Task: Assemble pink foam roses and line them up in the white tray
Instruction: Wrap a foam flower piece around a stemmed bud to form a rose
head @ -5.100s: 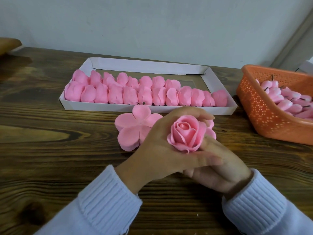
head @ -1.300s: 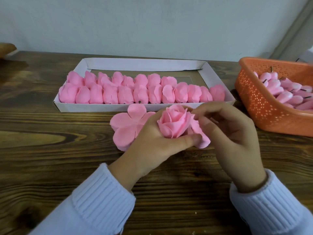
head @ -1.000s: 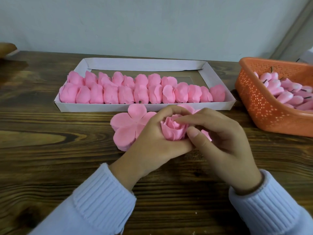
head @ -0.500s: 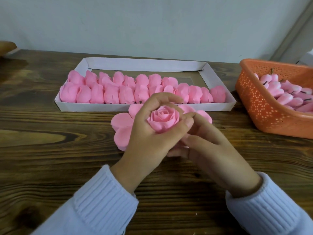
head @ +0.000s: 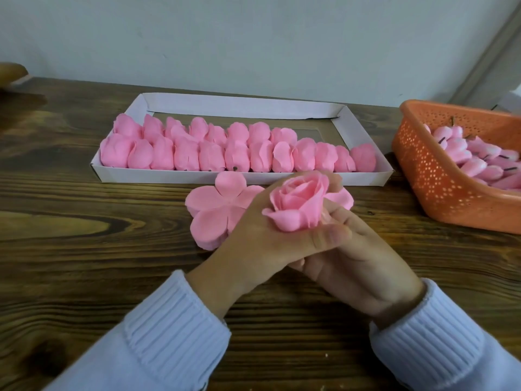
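Flat petals [head: 213,211] between held rose [head: 298,206] and tray [head: 146,176], orange basket [head: 439,190] right

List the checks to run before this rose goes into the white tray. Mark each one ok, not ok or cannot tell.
1. Grip: the left hand holds the rose, fingers curled round it: ok.
2. Rose base closed up: hidden by both hands: cannot tell.
3. Right hand free to let go: its fingers lie under the left hand: cannot tell.
4. Room in the white tray: the back row of roses stops short, with bare floor to its right: ok.
5. Path to the tray: only the flat petal stack lies between, and it is low: ok.
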Action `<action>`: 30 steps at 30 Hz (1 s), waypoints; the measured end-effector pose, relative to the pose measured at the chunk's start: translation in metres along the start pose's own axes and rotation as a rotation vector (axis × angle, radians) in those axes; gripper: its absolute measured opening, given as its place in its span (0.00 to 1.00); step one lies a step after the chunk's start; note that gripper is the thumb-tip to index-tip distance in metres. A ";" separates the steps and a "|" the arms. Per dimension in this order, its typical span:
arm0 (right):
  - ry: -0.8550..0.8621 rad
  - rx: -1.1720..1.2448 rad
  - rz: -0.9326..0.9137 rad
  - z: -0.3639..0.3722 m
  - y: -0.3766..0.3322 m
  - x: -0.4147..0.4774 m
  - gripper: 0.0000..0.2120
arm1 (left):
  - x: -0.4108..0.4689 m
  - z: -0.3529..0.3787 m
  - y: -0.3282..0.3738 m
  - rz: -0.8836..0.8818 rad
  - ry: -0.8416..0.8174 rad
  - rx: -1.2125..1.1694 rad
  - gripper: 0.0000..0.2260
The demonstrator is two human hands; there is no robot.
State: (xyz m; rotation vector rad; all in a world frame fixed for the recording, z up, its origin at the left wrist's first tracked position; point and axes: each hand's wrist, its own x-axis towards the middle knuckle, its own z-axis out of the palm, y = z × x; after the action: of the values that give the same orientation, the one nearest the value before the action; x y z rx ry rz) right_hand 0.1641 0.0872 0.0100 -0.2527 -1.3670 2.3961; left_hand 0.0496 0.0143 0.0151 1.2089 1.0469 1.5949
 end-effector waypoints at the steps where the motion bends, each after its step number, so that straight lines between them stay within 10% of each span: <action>1: 0.019 -0.034 0.015 0.001 0.001 0.000 0.25 | 0.000 0.000 0.000 0.011 -0.010 0.010 0.15; 20: -0.052 0.076 0.072 0.000 0.003 0.001 0.17 | -0.001 0.002 0.007 0.121 0.007 0.092 0.06; 30: 0.280 -0.419 -0.243 -0.001 0.001 -0.003 0.10 | 0.001 -0.003 0.003 0.211 0.268 0.214 0.07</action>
State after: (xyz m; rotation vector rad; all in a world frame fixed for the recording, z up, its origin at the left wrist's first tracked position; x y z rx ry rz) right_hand 0.1668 0.0869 0.0089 -0.4806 -1.6417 1.7859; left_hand 0.0463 0.0146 0.0176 1.3060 1.3233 1.8849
